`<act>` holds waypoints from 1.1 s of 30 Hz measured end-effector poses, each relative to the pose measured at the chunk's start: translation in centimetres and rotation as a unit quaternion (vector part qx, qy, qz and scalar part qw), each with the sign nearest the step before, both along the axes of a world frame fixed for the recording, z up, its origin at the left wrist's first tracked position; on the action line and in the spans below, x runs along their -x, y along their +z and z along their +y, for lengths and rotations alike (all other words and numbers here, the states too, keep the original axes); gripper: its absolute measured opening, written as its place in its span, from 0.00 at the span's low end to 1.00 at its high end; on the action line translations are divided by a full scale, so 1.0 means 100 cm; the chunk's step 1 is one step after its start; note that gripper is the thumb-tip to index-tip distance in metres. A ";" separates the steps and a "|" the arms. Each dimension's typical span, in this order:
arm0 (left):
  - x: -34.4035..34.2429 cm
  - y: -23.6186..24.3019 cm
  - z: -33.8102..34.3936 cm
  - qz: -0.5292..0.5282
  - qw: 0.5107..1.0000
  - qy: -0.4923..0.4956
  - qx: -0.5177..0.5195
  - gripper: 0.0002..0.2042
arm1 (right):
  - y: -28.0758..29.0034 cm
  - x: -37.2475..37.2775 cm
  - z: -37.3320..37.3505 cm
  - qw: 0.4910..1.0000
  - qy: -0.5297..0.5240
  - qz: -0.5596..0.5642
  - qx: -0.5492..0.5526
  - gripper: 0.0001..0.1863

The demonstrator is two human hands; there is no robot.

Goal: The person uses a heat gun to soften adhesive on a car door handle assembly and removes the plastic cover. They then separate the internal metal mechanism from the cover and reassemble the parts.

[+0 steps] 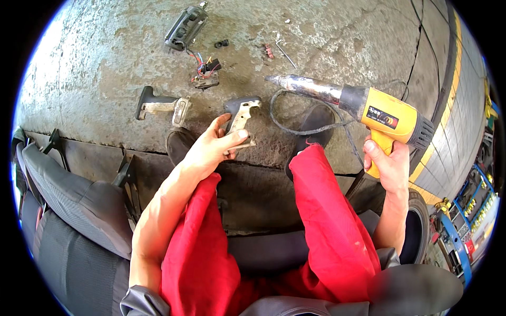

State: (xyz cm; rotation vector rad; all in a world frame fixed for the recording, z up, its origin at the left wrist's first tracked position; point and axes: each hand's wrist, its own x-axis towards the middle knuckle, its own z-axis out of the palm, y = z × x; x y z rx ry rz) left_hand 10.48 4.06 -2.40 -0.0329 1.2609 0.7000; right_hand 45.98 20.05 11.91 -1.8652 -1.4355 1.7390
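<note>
My left hand (pixel 213 145) is closed around the lower part of a dirty white and dark grey pistol-grip shell (pixel 240 117), a half of a tool housing. My right hand (pixel 389 160) grips the handle of a yellow heat gun (pixel 391 117). Its long metal nozzle (pixel 308 87) points left, above and to the right of the shell, apart from it. To the left on the concrete lies a similar grip shell (pixel 163 105). Beyond it sits a small dark part (pixel 205 78) with coloured wires, and farther off a dark grey casing (pixel 186 27).
A grey cord (pixel 295 130) loops beneath the heat gun near my right shoe (pixel 318 126). A bent metal rod (pixel 286 54), a small red piece (pixel 269 50) and a small black piece (pixel 222 43) lie ahead. Dark seats (pixel 74 189) stand left; a tyre (pixel 419 226) is at right.
</note>
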 end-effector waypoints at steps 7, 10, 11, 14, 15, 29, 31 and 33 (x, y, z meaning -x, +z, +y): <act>0.009 -0.001 -0.018 -0.200 0.968 0.153 -0.020 0.43 | 0.001 0.002 -0.001 0.999 -0.016 0.015 0.028 0.15; 0.011 0.003 -0.025 -0.211 0.956 0.204 -0.007 0.38 | 0.000 0.003 -0.001 0.999 -0.004 -0.003 0.042 0.16; 0.012 0.004 -0.027 -0.219 0.947 0.233 -0.010 0.36 | 0.000 0.004 -0.001 0.999 0.008 -0.008 0.041 0.17; 0.015 0.003 -0.028 -0.127 0.951 0.281 0.027 0.23 | -0.001 0.005 -0.003 0.998 0.011 -0.012 0.059 0.19; 0.018 0.003 -0.028 -0.103 0.950 0.291 0.047 0.21 | -0.001 0.005 -0.003 0.998 0.013 -0.013 0.063 0.20; 0.041 -0.003 -0.028 0.278 0.956 -0.011 -0.091 0.26 | -0.002 0.009 -0.013 0.994 0.047 -0.031 0.091 0.19; 0.042 -0.002 -0.030 0.269 0.961 -0.012 -0.067 0.27 | -0.002 0.008 -0.013 0.994 0.040 -0.015 0.100 0.22; 0.042 0.001 -0.033 0.271 0.961 -0.022 -0.038 0.28 | -0.004 0.007 -0.014 0.994 0.055 -0.020 0.095 0.22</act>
